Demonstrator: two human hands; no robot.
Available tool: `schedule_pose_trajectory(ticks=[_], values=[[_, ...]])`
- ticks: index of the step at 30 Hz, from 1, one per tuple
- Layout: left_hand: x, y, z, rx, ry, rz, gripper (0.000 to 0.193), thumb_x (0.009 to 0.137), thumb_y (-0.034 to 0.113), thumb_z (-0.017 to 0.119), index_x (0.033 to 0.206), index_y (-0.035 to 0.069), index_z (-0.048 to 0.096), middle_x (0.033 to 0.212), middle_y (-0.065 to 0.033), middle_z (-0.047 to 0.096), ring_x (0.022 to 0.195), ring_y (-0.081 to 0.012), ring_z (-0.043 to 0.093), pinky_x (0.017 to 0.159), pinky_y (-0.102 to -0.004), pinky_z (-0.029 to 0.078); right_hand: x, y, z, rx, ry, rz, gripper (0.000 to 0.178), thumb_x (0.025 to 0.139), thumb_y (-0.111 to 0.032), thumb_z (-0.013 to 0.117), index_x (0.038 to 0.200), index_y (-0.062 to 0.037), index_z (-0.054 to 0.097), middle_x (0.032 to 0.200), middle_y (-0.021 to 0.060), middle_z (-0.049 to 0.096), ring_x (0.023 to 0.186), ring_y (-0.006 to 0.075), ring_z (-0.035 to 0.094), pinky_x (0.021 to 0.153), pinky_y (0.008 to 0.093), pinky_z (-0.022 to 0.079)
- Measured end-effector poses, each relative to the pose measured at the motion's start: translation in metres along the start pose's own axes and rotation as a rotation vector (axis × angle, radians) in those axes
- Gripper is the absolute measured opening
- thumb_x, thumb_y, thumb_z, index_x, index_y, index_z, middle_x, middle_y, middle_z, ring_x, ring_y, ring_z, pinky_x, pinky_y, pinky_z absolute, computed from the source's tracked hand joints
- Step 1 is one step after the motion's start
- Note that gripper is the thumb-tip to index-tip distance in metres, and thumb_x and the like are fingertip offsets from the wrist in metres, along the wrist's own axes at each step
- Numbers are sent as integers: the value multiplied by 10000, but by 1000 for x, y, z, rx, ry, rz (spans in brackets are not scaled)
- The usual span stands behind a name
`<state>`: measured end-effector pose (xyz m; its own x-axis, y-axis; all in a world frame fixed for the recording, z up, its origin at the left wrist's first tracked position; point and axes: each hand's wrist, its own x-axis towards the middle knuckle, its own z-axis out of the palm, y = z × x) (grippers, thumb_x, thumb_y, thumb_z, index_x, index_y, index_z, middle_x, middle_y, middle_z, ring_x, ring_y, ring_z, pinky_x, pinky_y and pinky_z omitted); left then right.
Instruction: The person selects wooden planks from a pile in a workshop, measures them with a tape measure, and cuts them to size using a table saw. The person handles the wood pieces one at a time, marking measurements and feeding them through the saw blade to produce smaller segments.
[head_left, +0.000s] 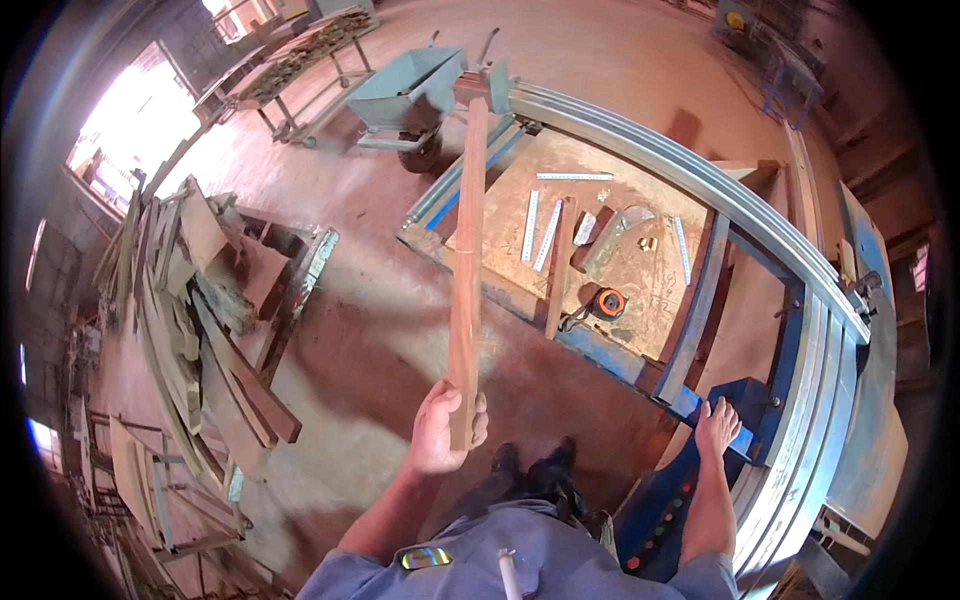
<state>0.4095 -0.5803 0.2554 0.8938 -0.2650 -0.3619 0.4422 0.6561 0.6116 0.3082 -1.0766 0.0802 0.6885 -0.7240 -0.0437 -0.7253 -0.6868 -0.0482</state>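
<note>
Holding the plank [467,270] by its near end, our left hand [436,432] is closed firmly around it, thumb on one side and fingertips showing on the other, though the palm is hidden. The plank is reddish, straight-grained wood, long and square-edged; it stretches away from us past the left edge of the board [502,238], and we cannot tell whether its far end touches anything. Our right hand [714,428] lies over the blue frame [742,440], fingers slightly bent; we cannot tell how tightly it grips, as its underside is out of sight. Below it, a sleeve partly covers the panel [655,530] of round buttons. On the worn, dusty board we see a round, orange-and-black tape measure [608,303] and white strips [575,177] whose marks are too small to read; the board's faint scrawls are equally illegible.
</note>
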Motion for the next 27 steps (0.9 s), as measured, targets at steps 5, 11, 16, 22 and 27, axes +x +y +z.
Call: schedule_pose_trajectory(ticks=[5, 11, 16, 22, 27], values=[[1, 23, 29, -133, -17, -36, 308, 965, 315, 553, 1134, 58, 558, 940, -54, 610, 742, -169, 576, 639, -307, 494, 1, 8, 13, -7, 24, -5, 592, 997, -463, 491, 1440, -71, 490, 1413, 134, 529, 1369, 332, 412, 1178, 537, 219], [24, 51, 59, -478, -54, -68, 274, 993, 248, 488, 1073, 4, 582, 865, -68, 612, 674, -177, 587, 569, -292, 495, 0, 1, 4, 4, -45, 14, 612, 1001, -477, 477, 1449, -60, 471, 1439, 124, 508, 1394, 331, 376, 1190, 543, 190], [32, 51, 77, -584, -82, 15, 298, 1001, 221, 455, 1082, -42, 572, 901, -128, 639, 712, -222, 628, 596, -325, 559, 1, 4, 8, 14, -51, 37, 626, 996, -491, 480, 1450, -60, 472, 1431, 138, 510, 1393, 335, 377, 1190, 552, 188], [40, 50, 88, -595, -210, 63, 396, 1027, 215, 401, 1195, -127, 509, 880, -151, 624, 694, -221, 623, 567, -309, 547, 0, 3, 9, 39, -40, 25, 637, 1004, -504, 460, 1451, -51, 466, 1448, 156, 497, 1399, 350, 360, 1198, 549, 162], [37, 52, 97, -421, -315, 117, 349, 1054, 261, 361, 1130, -23, 550, 847, -85, 616, 659, -185, 610, 557, -281, 518, -3, 0, 2, 46, -45, 16, 634, 1004, -507, 457, 1450, -57, 468, 1437, 165, 506, 1393, 352, 367, 1195, 554, 164]])
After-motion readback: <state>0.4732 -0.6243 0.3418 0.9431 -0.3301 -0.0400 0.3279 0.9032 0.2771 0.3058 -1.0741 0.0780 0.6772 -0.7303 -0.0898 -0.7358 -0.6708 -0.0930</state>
